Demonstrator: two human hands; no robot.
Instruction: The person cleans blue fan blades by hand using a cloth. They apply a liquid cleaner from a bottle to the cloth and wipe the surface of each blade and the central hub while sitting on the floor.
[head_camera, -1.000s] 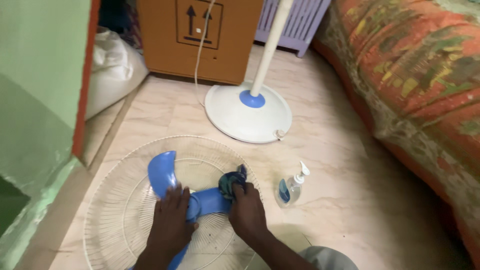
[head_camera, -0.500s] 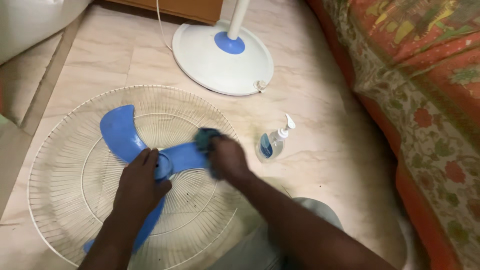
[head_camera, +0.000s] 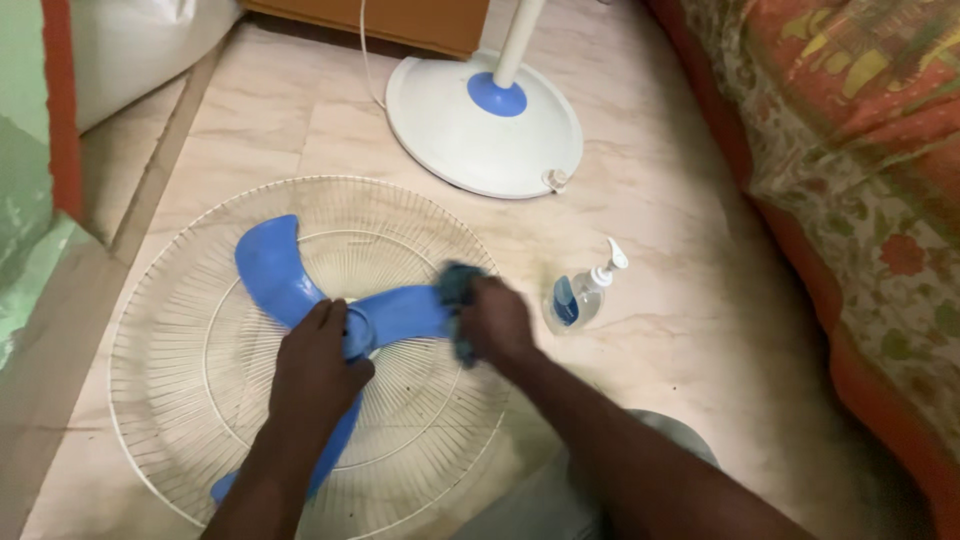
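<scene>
Pressing my left hand (head_camera: 315, 365) flat on the blue plastic three-bladed fan propeller (head_camera: 290, 290) at frame centre, my right hand (head_camera: 497, 322) clamps a dark crumpled cloth (head_camera: 457, 290) against its blade, over the white wire fan guard (head_camera: 190, 300).

This is a room in a home. The floor (head_camera: 650, 200) is pale marble-like tile, and a bed or sofa draped in a red and green floral cover (head_camera: 860, 150) runs along the right. A pedestal fan's round white base (head_camera: 484, 125) stands beyond the fingers, with a wooden cabinet (head_camera: 400, 20) behind it and a green painted wall (head_camera: 20, 130) at the far left.
</scene>
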